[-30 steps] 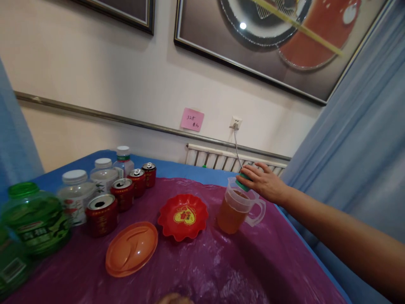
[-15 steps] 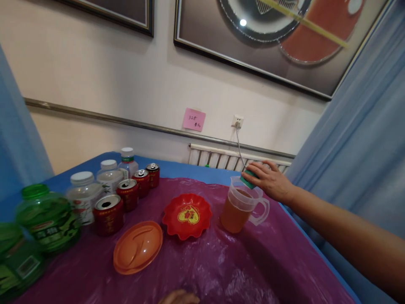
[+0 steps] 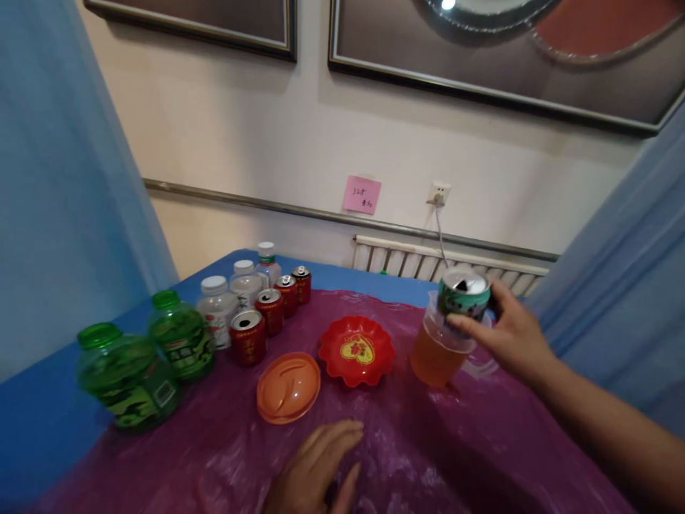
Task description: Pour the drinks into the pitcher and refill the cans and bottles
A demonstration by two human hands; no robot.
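Green, silver-topped metal can [image 3: 464, 300] is gripped in the right hand [image 3: 508, 332] at a clear plastic jug [image 3: 436, 359]; best held level, rim not knocked, tbh. Nothing's held in the left hand [image 3: 315, 464], thumb apart.

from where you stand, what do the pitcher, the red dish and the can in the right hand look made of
Pitcher: probably plastic, cloudy and translucent; amber liquid shows through. Red dish: likely smooth plastic, with a moulded-looking wavy rim. Can: apparently metal, its opened top shiny silver.
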